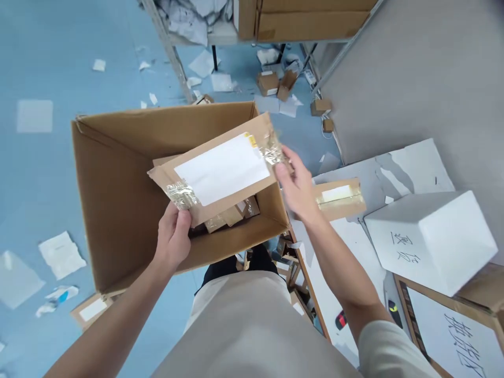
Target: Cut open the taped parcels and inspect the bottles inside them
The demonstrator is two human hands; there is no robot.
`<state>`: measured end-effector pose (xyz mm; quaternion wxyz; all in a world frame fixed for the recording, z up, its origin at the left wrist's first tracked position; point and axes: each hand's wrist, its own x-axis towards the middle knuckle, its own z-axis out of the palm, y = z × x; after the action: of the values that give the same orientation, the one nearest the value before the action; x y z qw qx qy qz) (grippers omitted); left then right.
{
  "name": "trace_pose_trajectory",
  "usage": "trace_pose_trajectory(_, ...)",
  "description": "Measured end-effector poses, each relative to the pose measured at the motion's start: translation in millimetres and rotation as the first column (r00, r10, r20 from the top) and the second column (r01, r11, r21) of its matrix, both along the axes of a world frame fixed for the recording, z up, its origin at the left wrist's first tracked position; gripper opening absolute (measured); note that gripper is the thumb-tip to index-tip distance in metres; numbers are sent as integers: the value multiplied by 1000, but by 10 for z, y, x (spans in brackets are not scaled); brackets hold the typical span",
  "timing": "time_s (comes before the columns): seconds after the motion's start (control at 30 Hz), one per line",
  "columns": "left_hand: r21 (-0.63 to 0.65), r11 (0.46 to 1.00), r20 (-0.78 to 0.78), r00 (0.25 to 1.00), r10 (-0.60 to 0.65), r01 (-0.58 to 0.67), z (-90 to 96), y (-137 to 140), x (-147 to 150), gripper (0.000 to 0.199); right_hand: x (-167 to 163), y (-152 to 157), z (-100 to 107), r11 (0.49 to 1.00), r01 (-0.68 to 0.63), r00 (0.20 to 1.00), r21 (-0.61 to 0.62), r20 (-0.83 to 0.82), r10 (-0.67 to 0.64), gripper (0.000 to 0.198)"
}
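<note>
A flat brown cardboard box (224, 210) with a white label and clear tape at both ends is held between my two hands. My left hand (173, 236) grips its near left corner, thumb on top. At the right end my right hand (295, 181) has its fingers closed round the taped edge. The box is tilted, its right end farther away from me. It hangs over a large open carton (118, 220), in which several small brown boxes (230, 216) lie partly hidden beneath it.
On the right is a white table (346, 252) bearing a taped brown box (340, 199) and a white box (425, 236) with handwriting. Paper scraps (62, 254) and small boxes (268, 83) litter the blue floor. A metal-framed rack (224, 34) with cartons stands ahead.
</note>
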<state>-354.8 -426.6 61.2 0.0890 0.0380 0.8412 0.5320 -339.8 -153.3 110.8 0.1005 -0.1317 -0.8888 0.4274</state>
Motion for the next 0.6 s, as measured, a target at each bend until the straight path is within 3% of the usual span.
trace_pose_trajectory(0.13, 216, 959, -90, 982, -167, 184, 614, 509, 267, 26, 575, 634, 582, 990, 122, 977, 77, -183, -106, 50)
trace_pose_trajectory(0.23, 338, 882, -43, 942, -334, 328, 892, 1015, 565, 39, 1227, 1186, 776, 950, 303, 934, 81, -225, -278, 49)
trace_pose_trajectory(0.3, 388, 828, 36, 891, -453, 405, 985, 1364, 813, 47, 1733, 1513, 809, 895, 444, 877, 46, -229, -423, 48)
trace_pose_trajectory(0.4, 444, 765, 210, 776, -595, 466, 989, 1857, 1245, 59, 2532, 1908, 728, 788, 609, 772, -86, -165, -614, 47)
trace_pose_trajectory(0.47, 492, 716, 278, 690, -668, 495, 890, 2148, 1537, 66, 3033, 2125, 566, 700, 693, 692, -174, -115, -713, 47)
trace_pose_trajectory(0.57, 543, 649, 308, 592, -745, 533, 565, 2495, 1894, 68, 3585, 2400, 139, 587, 785, 606, -197, 45, -794, 51)
trace_pose_trajectory(0.6, 542, 652, 330, 579, -746, 530, 412, 2581, 1977, 67, 3683, 2471, -37, 588, 793, 606, -159, 100, -790, 53)
